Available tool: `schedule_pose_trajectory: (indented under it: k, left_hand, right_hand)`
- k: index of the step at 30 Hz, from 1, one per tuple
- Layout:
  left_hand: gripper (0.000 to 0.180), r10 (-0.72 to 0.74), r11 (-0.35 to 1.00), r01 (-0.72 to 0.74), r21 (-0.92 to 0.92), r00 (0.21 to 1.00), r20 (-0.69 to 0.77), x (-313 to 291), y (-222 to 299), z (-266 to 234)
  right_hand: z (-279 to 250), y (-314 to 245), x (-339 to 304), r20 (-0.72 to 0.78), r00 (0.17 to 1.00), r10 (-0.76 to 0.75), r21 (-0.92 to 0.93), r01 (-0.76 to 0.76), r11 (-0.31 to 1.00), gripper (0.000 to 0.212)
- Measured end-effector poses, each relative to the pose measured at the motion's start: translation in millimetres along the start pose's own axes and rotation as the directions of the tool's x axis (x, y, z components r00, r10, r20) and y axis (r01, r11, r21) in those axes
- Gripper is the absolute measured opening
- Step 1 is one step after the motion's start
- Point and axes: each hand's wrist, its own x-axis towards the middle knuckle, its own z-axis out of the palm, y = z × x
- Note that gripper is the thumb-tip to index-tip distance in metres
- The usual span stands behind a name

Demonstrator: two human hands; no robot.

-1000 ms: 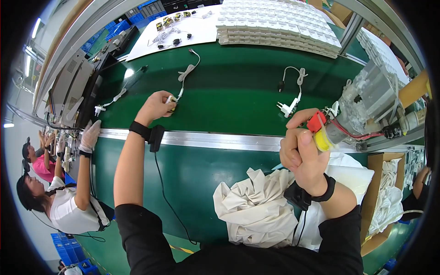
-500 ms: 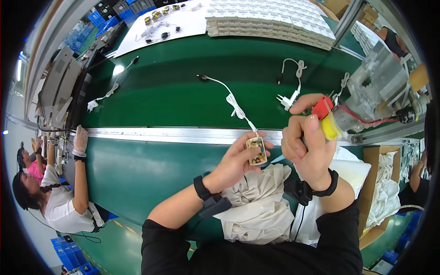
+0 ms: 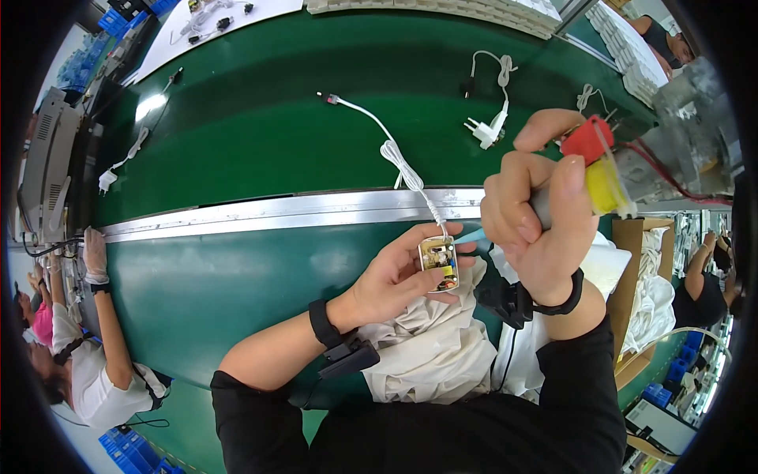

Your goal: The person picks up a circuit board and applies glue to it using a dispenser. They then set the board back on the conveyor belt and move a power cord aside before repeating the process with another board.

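My left hand (image 3: 395,278) holds a small open charger case (image 3: 439,263) with a circuit board inside, just below the metal rail. A white cable (image 3: 399,162) runs from the case up over the rail onto the green belt. My right hand (image 3: 541,217) grips a grey tool (image 3: 588,170) with a red and yellow end, and its pale blue tip (image 3: 467,236) points at the case's right edge. Both wrists wear black straps. A white cloth (image 3: 430,347) lies across my lap under both hands.
A green conveyor belt (image 3: 260,126) carries a white plug with coiled cable (image 3: 489,126) and another plug (image 3: 106,180) at far left. A metal rail (image 3: 260,215) edges it. Another person (image 3: 95,347) sits at lower left. A clear fixture (image 3: 695,126) stands right.
My left hand reached out to the belt, picked up the corded case and drew it back over the rail. The tool in my right hand now points its tip at the case.
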Motion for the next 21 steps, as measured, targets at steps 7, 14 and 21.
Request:
schedule_pose_trajectory:
  k: [7,14,21]
  left_hand:
    - [0.051,0.048,0.998,-0.045,-0.037,0.997,0.068,2,-5,-15]
    - [0.052,0.05,0.997,-0.045,-0.063,0.996,0.072,2,-11,-20]
    - [0.051,0.057,0.998,-0.055,-0.043,0.997,0.052,2,-17,-22]
  right_hand:
    - [-7,16,3,0.131,0.991,0.0,-0.144,0.019,0.989,0.037]
    - [-13,22,2,0.134,0.99,0.04,-0.113,-0.025,0.993,0.035]
    - [-6,12,0,0.118,0.992,0.053,-0.276,-0.018,0.961,0.039]
